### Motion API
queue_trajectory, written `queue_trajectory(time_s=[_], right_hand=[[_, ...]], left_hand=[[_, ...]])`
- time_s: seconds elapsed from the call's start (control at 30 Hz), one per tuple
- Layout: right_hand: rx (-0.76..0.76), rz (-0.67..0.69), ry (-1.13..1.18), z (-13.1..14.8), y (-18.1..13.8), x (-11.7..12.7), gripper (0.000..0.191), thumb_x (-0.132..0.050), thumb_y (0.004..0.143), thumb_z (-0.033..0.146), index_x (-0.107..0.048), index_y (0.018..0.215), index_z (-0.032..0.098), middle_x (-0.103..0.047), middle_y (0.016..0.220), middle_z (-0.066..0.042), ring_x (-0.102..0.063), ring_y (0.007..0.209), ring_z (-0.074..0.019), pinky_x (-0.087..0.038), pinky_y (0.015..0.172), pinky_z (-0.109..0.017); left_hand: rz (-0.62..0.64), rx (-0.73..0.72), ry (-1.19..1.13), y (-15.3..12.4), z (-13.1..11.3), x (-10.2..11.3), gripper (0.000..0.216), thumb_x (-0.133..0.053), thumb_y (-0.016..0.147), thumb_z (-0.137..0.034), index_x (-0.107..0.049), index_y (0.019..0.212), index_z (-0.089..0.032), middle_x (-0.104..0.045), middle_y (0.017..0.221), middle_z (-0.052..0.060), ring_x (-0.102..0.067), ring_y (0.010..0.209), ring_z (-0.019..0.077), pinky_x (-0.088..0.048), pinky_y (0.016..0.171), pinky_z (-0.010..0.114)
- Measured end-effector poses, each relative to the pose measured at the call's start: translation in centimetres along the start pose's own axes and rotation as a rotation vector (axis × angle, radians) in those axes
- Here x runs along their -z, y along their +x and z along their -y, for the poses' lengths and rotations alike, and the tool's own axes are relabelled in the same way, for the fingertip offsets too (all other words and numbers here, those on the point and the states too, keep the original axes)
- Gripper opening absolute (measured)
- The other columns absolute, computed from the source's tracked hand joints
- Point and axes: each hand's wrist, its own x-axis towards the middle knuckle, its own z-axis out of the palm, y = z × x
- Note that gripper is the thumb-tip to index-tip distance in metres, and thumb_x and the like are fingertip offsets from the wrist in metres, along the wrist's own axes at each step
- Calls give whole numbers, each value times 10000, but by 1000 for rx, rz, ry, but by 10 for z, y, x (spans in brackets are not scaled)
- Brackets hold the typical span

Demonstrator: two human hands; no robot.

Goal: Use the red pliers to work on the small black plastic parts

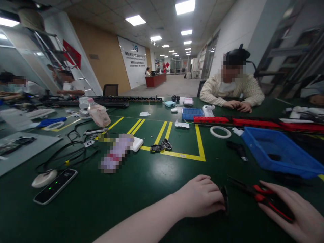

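Observation:
My left hand [202, 197] is closed round a small black part [224, 199] just above or on the green table [126, 202]; the fingers hide most of it, and its kind does not show. To the right, my right hand [291, 206] grips long-nose pliers [260, 197] with red and black handles. Their dark, narrow jaws point left toward the black part, apart from it. Farther off, two small black parts [162, 146] lie across the yellow tape line near the middle.
A blue tray [280, 152] stands at the right, with a black-handled object [236, 150] beside it. Across the table sits a person [231, 84] behind red strips [233, 121]. At left are black cables [63, 152], a bottle [99, 113] and a device with green lights [55, 186].

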Motion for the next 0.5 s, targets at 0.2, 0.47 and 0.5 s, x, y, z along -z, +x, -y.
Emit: queue_trajectory(time_s=[0.2,0.47,0.5], right_hand=[[21,-6,-171,13,-1,4,440,-588,766,507,-606,1071,190,-644,1038,-126,-655,900,-282,-566,741,-417],[248,-176,-408,43,20,18,358,-528,829,440,-570,1086,194,-615,1005,-138,-622,826,-258,-515,662,-383],[293,-192,-435,46,24,18,335,-506,850,435,-577,1067,190,-616,987,-133,-617,812,-246,-507,658,-371]], left_hand=[[9,57,-1,-1,-5,3,174,-497,935,-325,-583,1002,-189,-630,1039,4,-564,1021,146,-325,1071,340],[-7,78,-33,-3,-6,2,166,-505,926,-371,-553,975,-220,-624,999,-24,-565,989,128,-290,1090,360],[-21,71,-32,-4,-5,0,205,-522,911,-415,-551,971,-221,-624,990,-24,-566,980,131,-284,1094,368]])
